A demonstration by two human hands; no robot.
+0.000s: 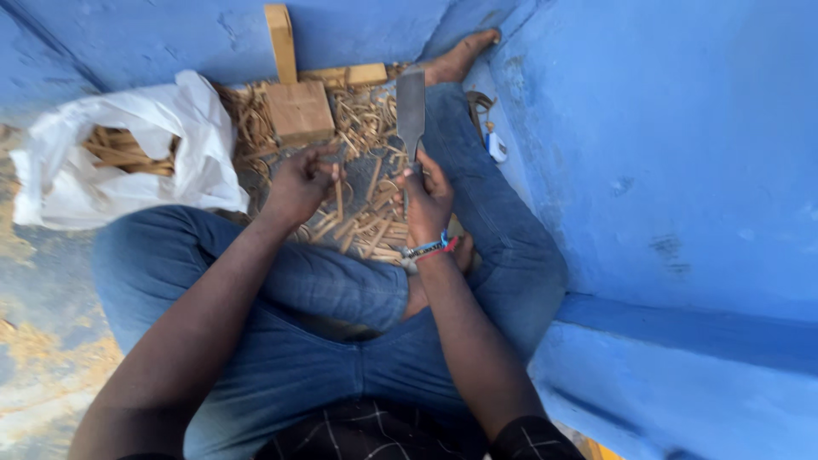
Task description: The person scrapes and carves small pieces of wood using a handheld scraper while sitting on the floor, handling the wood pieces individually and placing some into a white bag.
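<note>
I sit on the floor in blue jeans, one leg folded and the other stretched out. My right hand (426, 198) grips the handle of a broad flat-bladed knife (411, 109) with the blade pointing away from me. My left hand (302, 181) pinches a thin wooden stick (338, 189) held upright just left of the knife. Below both hands lies a pile of short split wooden sticks (368, 226) between my legs. A beaded bracelet circles my right wrist.
A wooden block (298, 111) with an upright slat stands beyond the pile amid wood shavings. A white plastic bag (183, 149) holding more sticks lies at left. Blue walls (665, 145) close in at right and behind. A small white tag (497, 146) lies by my outstretched leg.
</note>
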